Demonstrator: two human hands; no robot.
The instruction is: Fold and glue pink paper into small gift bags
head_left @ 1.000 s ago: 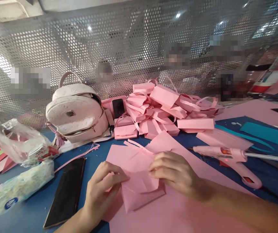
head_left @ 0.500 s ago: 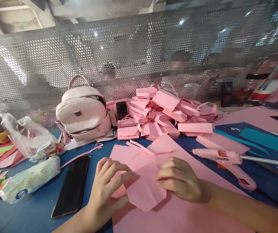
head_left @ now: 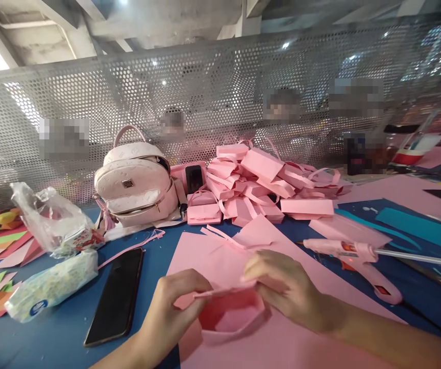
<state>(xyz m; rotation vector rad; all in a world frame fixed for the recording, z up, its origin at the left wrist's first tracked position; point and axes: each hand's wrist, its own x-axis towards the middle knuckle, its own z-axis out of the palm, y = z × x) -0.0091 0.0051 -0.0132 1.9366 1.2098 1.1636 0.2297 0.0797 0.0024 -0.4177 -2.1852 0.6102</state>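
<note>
At lower centre of the frame we pinch a pink paper bag (head_left: 231,313) open over the bench (head_left: 55,338), left hand (head_left: 174,307) and right hand (head_left: 282,289) each closed on its rim. It looks light, thin and easily creased, so we judge the folded edges the best hold.

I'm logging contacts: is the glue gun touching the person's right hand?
Apart. The head view shows the glue gun lying on the table to the right, with pink paper and blue tabletop between it and the right hand.
</note>
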